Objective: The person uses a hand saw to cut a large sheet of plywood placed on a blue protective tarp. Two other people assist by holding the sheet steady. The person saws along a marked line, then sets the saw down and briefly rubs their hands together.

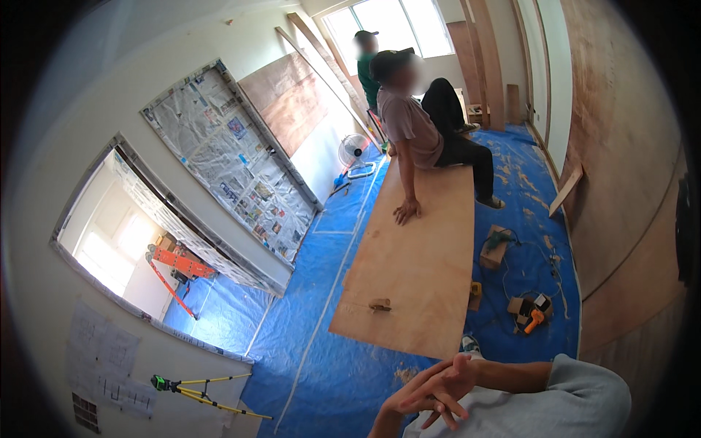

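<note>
My left hand [418, 388] and my right hand [458, 375] are together in front of my body at the lower edge, fingers crossed between each other and stretched out. No object shows in either. Just beyond them lies a long plywood sheet [420, 255], raised above the floor. On its near part rests a small brown wooden object [380, 304], too small to name surely. Far along the sheet sits a person [420, 124] in a cap and pinkish shirt, one hand [407, 210] flat on the wood.
Blue sheeting [299, 343] covers the floor. Right of the plywood lie a green power tool [499, 238], an orange tool [535, 320] and cords. A green level on a yellow tripod [204, 394], an orange ladder [182, 263] and a fan [353, 149] stand leftward. Another person [367, 73] stands behind.
</note>
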{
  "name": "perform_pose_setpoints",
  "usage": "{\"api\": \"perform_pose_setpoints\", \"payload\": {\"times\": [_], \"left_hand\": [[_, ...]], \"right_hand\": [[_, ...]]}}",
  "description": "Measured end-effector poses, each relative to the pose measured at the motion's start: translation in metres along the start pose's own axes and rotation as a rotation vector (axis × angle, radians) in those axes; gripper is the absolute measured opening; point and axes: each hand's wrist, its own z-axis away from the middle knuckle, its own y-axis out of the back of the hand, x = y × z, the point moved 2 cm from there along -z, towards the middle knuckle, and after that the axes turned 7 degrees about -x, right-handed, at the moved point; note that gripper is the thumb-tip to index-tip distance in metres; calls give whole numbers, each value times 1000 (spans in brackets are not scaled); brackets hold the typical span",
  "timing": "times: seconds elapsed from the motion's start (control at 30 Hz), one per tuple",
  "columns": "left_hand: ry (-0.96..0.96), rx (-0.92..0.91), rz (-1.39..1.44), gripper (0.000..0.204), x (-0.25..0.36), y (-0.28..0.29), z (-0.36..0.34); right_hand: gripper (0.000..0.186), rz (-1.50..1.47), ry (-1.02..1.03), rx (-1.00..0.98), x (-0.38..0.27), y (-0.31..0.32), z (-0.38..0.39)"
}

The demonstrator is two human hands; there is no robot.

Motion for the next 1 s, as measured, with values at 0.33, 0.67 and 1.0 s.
{"api": "perform_pose_setpoints", "payload": {"times": [0.33, 0.67, 1.0], "left_hand": [[-27, -23, -263, 70, 39, -25, 10], [-166, 117, 62, 88, 14, -18, 11], [164, 212, -48, 95, -13, -10, 22]], "right_hand": [[99, -47, -21, 82, 6, 6, 21], [98, -120, 108, -111, -25, 0, -6], [84, -170, 600, -524, 9, 45, -40]]}}
